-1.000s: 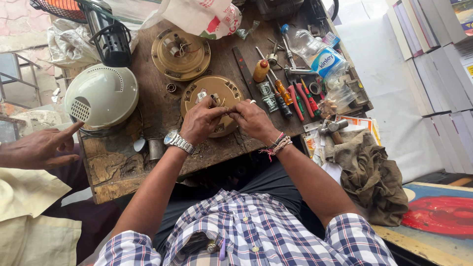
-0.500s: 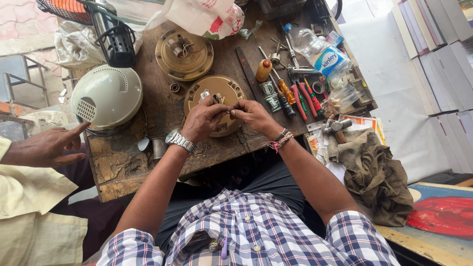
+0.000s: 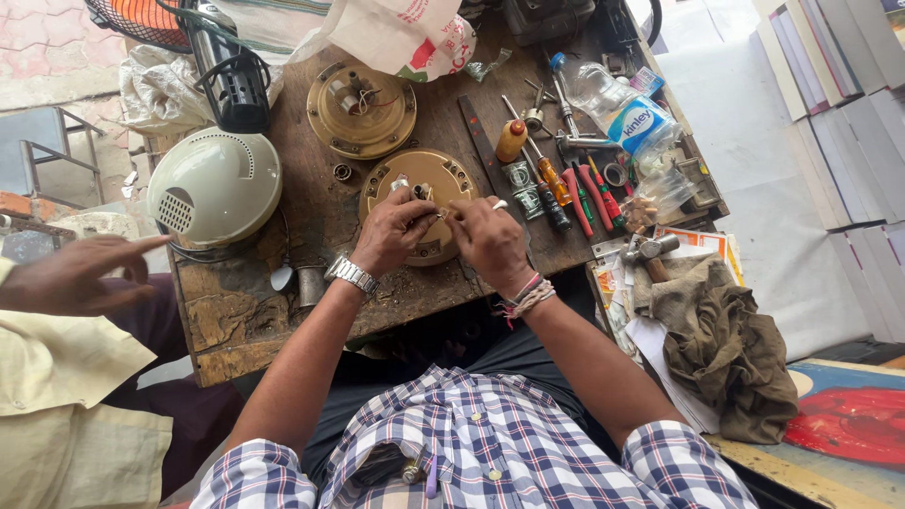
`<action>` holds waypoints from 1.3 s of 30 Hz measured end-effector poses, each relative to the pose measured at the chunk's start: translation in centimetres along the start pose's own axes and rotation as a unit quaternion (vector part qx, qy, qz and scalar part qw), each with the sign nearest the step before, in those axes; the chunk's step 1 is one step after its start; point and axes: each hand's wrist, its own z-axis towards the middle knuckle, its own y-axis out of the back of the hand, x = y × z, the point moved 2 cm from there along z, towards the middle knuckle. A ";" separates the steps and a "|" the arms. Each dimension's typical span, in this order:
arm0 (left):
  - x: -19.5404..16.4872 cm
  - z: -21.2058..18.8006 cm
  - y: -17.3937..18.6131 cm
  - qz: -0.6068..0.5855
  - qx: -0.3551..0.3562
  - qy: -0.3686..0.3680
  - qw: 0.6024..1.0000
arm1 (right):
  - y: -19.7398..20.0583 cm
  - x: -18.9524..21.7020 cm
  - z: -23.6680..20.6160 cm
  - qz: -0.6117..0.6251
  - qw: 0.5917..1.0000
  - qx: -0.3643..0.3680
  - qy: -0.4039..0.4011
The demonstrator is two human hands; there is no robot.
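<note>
A round brass-coloured housing [image 3: 426, 177] with a short shaft in its middle lies flat on the worn wooden bench [image 3: 283, 311]. My left hand [image 3: 394, 231], with a metal watch on the wrist, grips the housing's near half beside the shaft. My right hand [image 3: 487, 240], with thread bands on the wrist, pinches a small metal part [image 3: 443, 213] at the fingertips, right against the left hand's fingers. What lies under the palms is hidden.
A second brass housing [image 3: 361, 111] with wires lies farther back, and a white domed cover [image 3: 215, 184] to the left. Screwdrivers [image 3: 566, 193], a plastic bottle [image 3: 617, 108], a hammer [image 3: 650, 250] and a brown rag [image 3: 726, 344] sit at right. Another person's hand [image 3: 75, 278] points from the left.
My two hands have stayed on the brass housing, fingertips drawing closer together. The other person's pointing hand has hardly moved. The view has shifted slightly.
</note>
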 end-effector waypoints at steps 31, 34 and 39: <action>-0.7 0.1 0.7 0.052 0.002 -0.066 0.996 | -3.2 -2.1 -1.0 0.287 0.882 0.189 -0.321; -0.2 0.0 0.5 0.078 0.020 -0.022 0.997 | -2.7 -1.6 -0.6 0.269 0.906 0.172 -0.277; -0.2 0.5 0.2 0.067 0.001 -0.065 0.996 | -1.2 0.2 -0.7 -0.089 0.994 0.001 0.071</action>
